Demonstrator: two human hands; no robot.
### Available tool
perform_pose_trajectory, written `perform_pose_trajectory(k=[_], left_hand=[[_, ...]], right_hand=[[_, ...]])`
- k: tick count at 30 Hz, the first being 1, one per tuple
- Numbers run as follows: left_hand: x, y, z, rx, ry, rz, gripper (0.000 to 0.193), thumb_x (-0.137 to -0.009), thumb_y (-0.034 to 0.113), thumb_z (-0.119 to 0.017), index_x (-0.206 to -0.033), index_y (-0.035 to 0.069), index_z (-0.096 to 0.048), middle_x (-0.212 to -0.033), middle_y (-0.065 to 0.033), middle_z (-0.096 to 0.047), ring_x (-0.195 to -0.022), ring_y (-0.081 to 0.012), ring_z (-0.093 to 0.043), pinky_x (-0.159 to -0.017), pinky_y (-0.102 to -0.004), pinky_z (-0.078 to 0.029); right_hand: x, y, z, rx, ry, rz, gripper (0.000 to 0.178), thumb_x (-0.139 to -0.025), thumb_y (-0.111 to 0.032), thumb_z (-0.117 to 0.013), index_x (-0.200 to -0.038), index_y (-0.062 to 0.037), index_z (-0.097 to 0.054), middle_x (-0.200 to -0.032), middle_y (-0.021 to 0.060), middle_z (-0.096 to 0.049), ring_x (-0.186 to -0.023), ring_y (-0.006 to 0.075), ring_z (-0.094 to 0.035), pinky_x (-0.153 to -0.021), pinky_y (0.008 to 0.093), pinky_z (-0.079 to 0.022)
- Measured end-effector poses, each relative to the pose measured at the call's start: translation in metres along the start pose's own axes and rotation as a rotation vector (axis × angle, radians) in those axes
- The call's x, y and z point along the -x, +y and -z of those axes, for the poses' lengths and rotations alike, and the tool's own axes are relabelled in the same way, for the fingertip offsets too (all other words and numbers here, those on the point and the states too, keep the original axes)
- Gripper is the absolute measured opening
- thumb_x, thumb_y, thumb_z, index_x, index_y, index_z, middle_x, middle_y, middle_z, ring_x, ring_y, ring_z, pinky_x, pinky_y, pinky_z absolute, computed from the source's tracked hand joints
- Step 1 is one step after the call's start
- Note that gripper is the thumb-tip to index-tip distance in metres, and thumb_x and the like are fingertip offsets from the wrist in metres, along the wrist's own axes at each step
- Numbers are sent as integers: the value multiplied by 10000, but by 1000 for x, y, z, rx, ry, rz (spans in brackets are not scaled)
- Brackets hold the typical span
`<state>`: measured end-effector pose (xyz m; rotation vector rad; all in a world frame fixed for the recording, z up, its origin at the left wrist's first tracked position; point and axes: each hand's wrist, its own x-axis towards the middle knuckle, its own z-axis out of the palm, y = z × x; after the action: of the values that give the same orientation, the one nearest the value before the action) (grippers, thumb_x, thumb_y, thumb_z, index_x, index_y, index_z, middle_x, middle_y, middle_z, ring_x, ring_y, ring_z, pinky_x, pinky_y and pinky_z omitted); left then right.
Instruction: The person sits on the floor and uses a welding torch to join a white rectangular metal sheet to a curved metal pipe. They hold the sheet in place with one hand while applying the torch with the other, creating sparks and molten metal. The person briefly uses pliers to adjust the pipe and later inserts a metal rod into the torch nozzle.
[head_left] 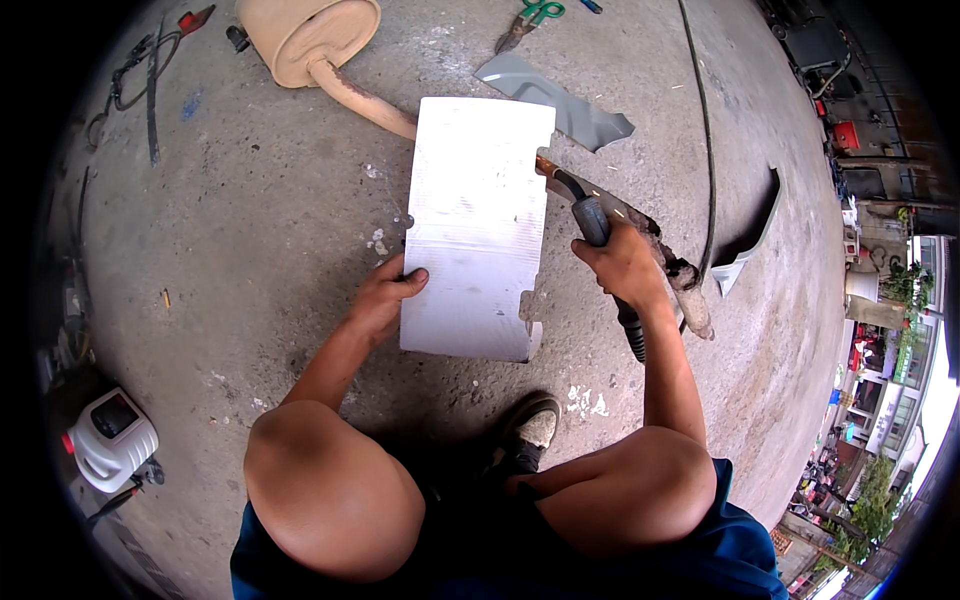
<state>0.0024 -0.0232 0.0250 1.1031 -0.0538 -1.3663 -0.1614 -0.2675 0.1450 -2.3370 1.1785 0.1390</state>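
Observation:
My left hand [385, 298] grips the lower left edge of a white cardboard sheet [475, 230], thumb on its face. The sheet is upright in front of me, with notched edges and a folded lower corner. My right hand [628, 265] is wrapped round the black handle of a welding torch [590, 217], whose bent neck points up and left toward a brownish metal pipe beside the sheet's right edge. The torch tip is close to that pipe; whether it touches, I cannot tell. Behind the sheet, a tan muffler [325, 45] lies with its pipe [360, 100] partly hidden.
Beyond the sheet lie a grey cut metal piece [555, 100] and green-handled snips [530, 22]. A curved metal offcut [755, 235] and a black cable [705, 130] are to the right. On the left stands a white jug [110, 440]. My shoe [533, 425] is below the sheet.

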Motion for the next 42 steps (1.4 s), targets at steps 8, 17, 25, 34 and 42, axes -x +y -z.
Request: perform_pose_trajectory(k=[8,17,25,34,42], left_hand=[[-1,0,-4,-3,-9,-1,462,-882,121,-580,-1297,-29,-444,-1198,-166,-557,-1093,-265,-546,-939,-392,-415],[-6,-9,15,87,108,-22,379,-903,102,-553,-1249,-30,-476,-1175,-142,-570,-1078,-246,-553,-921,-382,-434],[-3,0,7,70,36,-29,401,-892,66,-551,-1271,-34,-468,-1182,-148,-571,-1083,-252,-556,-931,-384,-432],[-3,0,-1,6,7,-3,399,-888,81,-564,-1264,-23,-479,-1182,-139,-573,-1089,-246,-549,-942,-377,-418],[-4,-3,-3,-39,27,9,407,-883,103,-575,-1260,-18,-480,-1163,-137,-579,-1068,-249,-555,-931,-376,-417]], right_hand=[[1,-8,6,-35,-85,-109,466,-740,-239,-676,-1096,43,-570,-960,292,-622,-945,408,-605,-821,423,-472],[5,10,4,-44,27,16,345,-768,-241,-690,-846,69,-560,-571,120,-548,-492,192,-559,-492,359,-440],[5,1,4,11,28,8,344,-768,-259,-677,-842,63,-578,-597,160,-574,-530,232,-601,-538,377,-461],[1,4,0,-19,4,1,353,-763,-247,-680,-865,74,-574,-596,156,-584,-511,222,-600,-512,360,-463],[1,5,-2,-15,12,19,345,-763,-241,-682,-861,71,-573,-585,144,-574,-499,213,-588,-501,356,-454]])
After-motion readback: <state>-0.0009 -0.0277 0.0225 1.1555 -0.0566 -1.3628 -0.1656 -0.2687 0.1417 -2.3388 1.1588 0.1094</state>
